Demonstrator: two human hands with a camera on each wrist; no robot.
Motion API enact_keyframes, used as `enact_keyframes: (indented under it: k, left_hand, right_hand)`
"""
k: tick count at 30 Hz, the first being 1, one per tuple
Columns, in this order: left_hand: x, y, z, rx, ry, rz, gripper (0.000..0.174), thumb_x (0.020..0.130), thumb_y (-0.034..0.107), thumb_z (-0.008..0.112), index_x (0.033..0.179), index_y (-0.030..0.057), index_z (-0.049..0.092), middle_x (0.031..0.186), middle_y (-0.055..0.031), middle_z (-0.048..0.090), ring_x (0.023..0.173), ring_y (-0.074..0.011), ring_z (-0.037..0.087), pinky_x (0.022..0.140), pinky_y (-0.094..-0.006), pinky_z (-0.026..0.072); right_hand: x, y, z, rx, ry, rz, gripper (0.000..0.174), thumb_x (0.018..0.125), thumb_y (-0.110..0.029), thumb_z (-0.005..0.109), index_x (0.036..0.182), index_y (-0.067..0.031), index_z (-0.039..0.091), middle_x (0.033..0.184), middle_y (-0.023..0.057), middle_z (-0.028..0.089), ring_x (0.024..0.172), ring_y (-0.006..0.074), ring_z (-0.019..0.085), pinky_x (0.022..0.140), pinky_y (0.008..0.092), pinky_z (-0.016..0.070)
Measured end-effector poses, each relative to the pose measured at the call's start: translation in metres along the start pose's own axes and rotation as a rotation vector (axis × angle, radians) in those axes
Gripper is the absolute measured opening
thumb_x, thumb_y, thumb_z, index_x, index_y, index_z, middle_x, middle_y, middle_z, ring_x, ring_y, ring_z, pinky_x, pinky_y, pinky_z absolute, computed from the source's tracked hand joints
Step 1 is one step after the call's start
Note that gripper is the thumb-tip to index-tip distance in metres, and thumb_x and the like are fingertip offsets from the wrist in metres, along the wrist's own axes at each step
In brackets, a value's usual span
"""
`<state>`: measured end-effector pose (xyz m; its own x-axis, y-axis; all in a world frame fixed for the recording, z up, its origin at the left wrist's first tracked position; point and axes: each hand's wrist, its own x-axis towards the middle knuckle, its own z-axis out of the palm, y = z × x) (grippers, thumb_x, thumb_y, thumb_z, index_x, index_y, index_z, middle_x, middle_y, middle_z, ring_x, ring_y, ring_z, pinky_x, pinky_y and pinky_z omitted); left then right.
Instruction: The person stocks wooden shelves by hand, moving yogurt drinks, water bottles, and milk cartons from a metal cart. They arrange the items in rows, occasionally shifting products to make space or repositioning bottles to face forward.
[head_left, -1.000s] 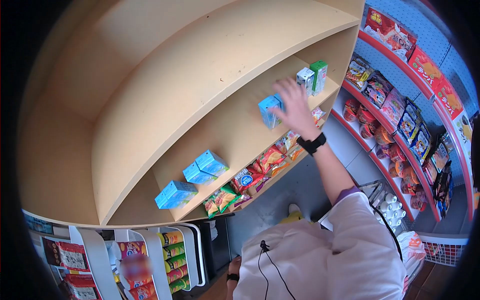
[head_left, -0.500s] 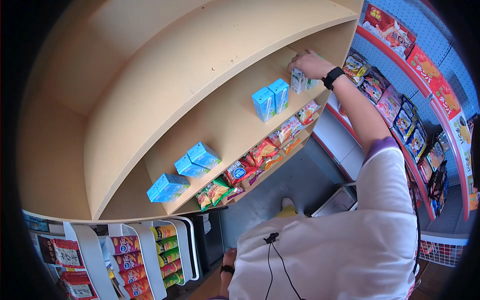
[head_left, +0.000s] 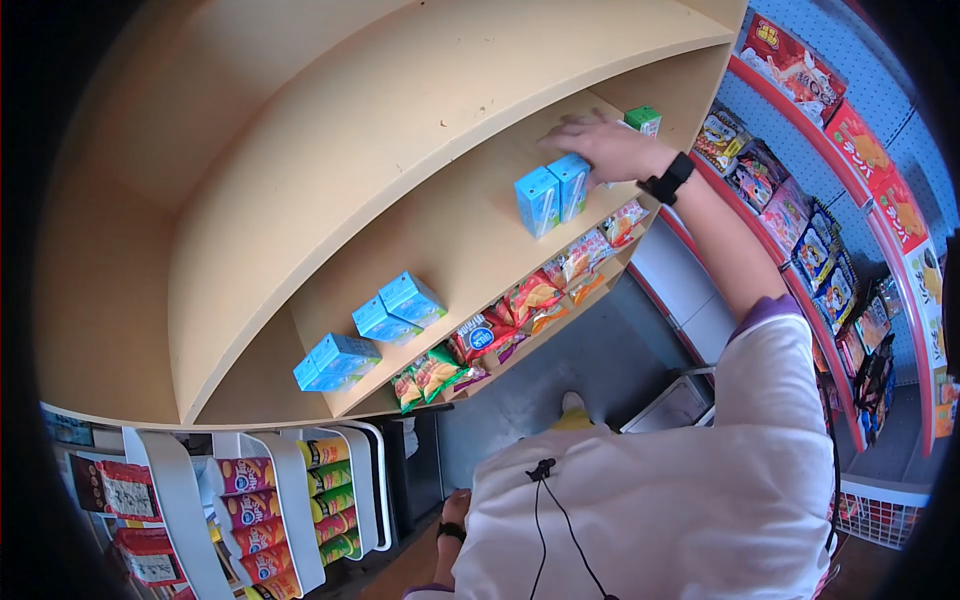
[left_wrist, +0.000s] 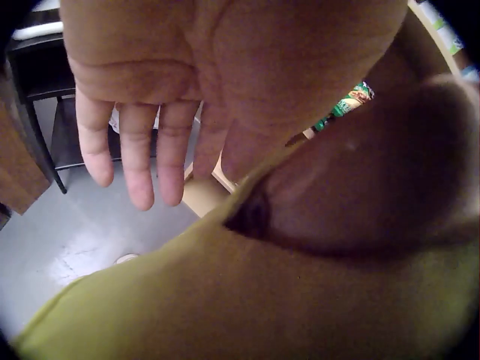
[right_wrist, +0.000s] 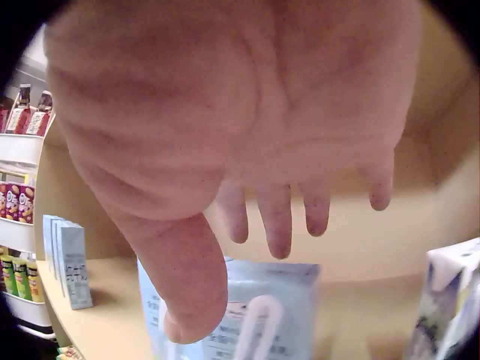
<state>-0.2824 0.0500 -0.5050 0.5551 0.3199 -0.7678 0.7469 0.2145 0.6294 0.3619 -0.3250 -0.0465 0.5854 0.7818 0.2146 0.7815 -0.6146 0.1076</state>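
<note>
My right hand (head_left: pixel 612 150) reaches onto the wooden shelf, just above and beside a pair of upright blue drink cartons (head_left: pixel 540 200). Its fingers stretch out toward the shelf's back. In the right wrist view the thumb (right_wrist: pixel 196 281) overlaps the front of a blue carton (right_wrist: pixel 274 322) with a white straw, and nothing sits between thumb and fingers. A white patterned carton (right_wrist: pixel 448 307) stands to the right, and a green carton (head_left: pixel 643 121) shows beyond the hand in the head view. My left hand (left_wrist: pixel 135 135) hangs low by my side, fingers loosely extended, holding nothing.
More blue cartons (head_left: pixel 400 308) stand farther left on the same shelf (head_left: pixel 455 265). Snack bags (head_left: pixel 485 335) fill the tier below. A rack of chip canisters (head_left: pixel 250 510) is at lower left; red-edged shelves (head_left: pixel 800 235) with packaged food curve along the right.
My right hand first went right to the white carton beside the green one, then came back left, empty, to the blue pair. The left hand stays low at my side.
</note>
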Motion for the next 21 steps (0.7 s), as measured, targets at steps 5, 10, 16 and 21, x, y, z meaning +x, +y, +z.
enact_keyframes:
  k: [5,10,16,21]
  left_hand:
    - [-0.049,0.071,0.026,0.470,0.077,0.104,0.029,0.088,0.026,0.067,0.110,0.0072,0.069,0.093,-0.0126,0.072,0.088,-0.0184,0.067,0.078,-0.0319,0.0513]
    - [-0.019,0.025,0.012,0.209,0.042,0.087,0.029,0.088,0.027,0.067,0.110,0.0083,0.069,0.095,-0.0122,0.073,0.087,-0.0199,0.068,0.078,-0.0320,0.0517]
    - [0.008,-0.030,0.001,0.179,0.071,0.048,0.032,0.086,0.032,0.067,0.110,0.0124,0.070,0.098,-0.0141,0.072,0.091,-0.0242,0.069,0.079,-0.0343,0.0526]
    - [-0.004,-0.028,0.006,0.398,0.109,0.176,0.041,0.083,0.044,0.065,0.112,0.0156,0.069,0.104,-0.0164,0.070,0.101,-0.0322,0.066,0.085,-0.0391,0.0530]
  right_hand:
    - [0.021,-0.024,0.012,0.344,-0.216,-0.102,0.070,0.066,-0.008,0.080,0.130,-0.0128,0.053,0.116,0.0137,0.064,0.108,0.0358,0.060,0.091,0.0411,0.0491]
    - [0.024,-0.026,0.000,0.401,-0.287,-0.075,0.057,0.070,-0.011,0.079,0.122,-0.0103,0.056,0.108,0.0144,0.065,0.105,0.0350,0.061,0.086,0.0439,0.0486]
    - [0.022,-0.024,-0.001,0.388,-0.313,-0.074,0.054,0.069,-0.010,0.079,0.118,-0.0092,0.058,0.107,0.0145,0.066,0.105,0.0354,0.060,0.087,0.0444,0.0480]
    - [0.020,-0.020,0.008,0.385,-0.294,-0.073,0.055,0.066,-0.009,0.079,0.117,-0.0074,0.058,0.110,0.0158,0.065,0.108,0.0365,0.059,0.090,0.0445,0.0477]
